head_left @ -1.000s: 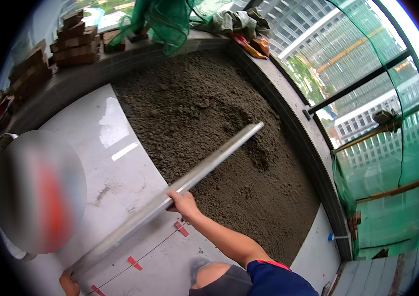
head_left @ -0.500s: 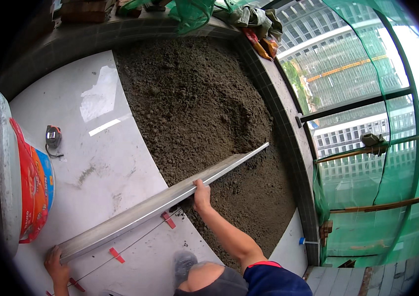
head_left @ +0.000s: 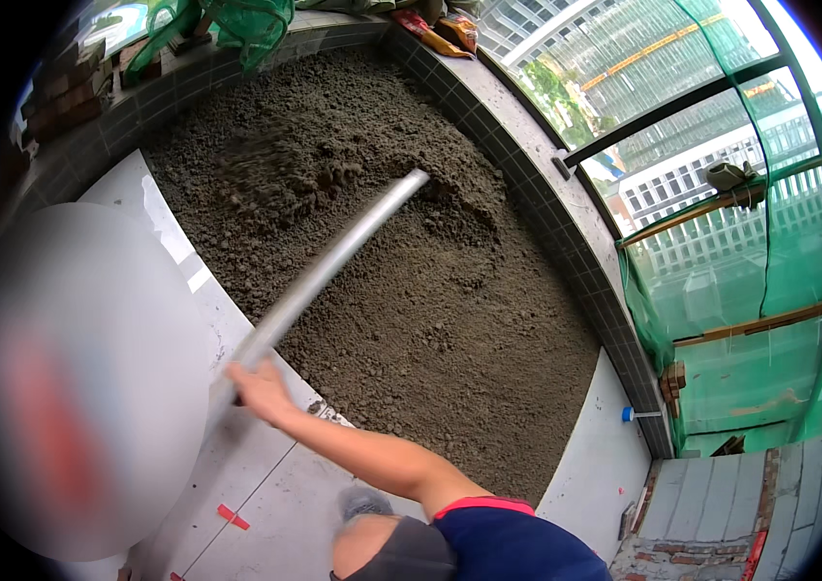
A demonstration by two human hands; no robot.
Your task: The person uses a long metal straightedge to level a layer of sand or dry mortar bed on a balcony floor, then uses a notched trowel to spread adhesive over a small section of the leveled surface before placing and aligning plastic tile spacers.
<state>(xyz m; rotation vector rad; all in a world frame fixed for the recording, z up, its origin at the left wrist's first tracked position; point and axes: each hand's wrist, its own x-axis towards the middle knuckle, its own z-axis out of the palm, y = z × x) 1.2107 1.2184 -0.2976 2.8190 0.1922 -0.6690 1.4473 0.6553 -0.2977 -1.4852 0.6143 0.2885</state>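
My right hand (head_left: 261, 389) is closed around a long metal straightedge (head_left: 348, 247). The bar slants from the tile floor up and across a bed of dark, damp, crumbly mortar (head_left: 411, 339), its far end lying against a raised ridge of loose material. On the near side of the bar the bed looks flatter; beyond it the surface is lumpy. A blurred pale bucket (head_left: 91, 281) with a red patch fills the left side and covers part of the bar's near end. My left hand does not show.
Pale tiles (head_left: 265, 494) with red tile spacers (head_left: 232, 517) lie near me. A dark tiled curb (head_left: 566, 261) bounds the bed on the right. Bricks (head_left: 67, 92) and green netting (head_left: 251, 24) are at the far left. A blue-capped pipe (head_left: 630, 414) protrudes at right.
The straightedge has swung and moved away, its far end now further up and left over the mortar. My right hand moved left with it. The view shifted, the bucket looms larger, and my left hand disappeared.
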